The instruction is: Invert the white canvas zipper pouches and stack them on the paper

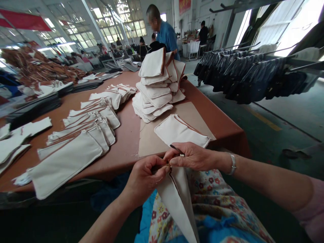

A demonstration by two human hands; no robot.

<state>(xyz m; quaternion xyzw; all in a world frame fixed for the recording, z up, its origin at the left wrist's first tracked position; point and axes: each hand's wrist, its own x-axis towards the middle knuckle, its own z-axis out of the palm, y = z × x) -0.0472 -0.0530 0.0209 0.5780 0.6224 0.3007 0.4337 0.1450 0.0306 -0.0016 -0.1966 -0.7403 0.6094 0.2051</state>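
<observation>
Over my lap hangs a white leather-like panel (pixel 177 199) with brown edging, its upper end gathered between my fingers. My left hand (pixel 149 177) is closed, pinching the edged top of this panel. My right hand (pixel 192 156) is closed too, its thumb and finger meeting the left fingertips at the same spot. A thin dark tool (pixel 177 149) sticks out of the right hand; its working end is hidden. Just beyond the hands, another white edged panel (pixel 181 130) lies on a tan board (pixel 149 140).
A tall stack of white panels (pixel 154 91) stands on the brown-covered table (pixel 220 118). Overlapping rows of white panels (pixel 71 158) lie at left. A person in blue (pixel 168 35) stands behind the stack. On the right, a rack holds dark hanging pieces (pixel 235 77).
</observation>
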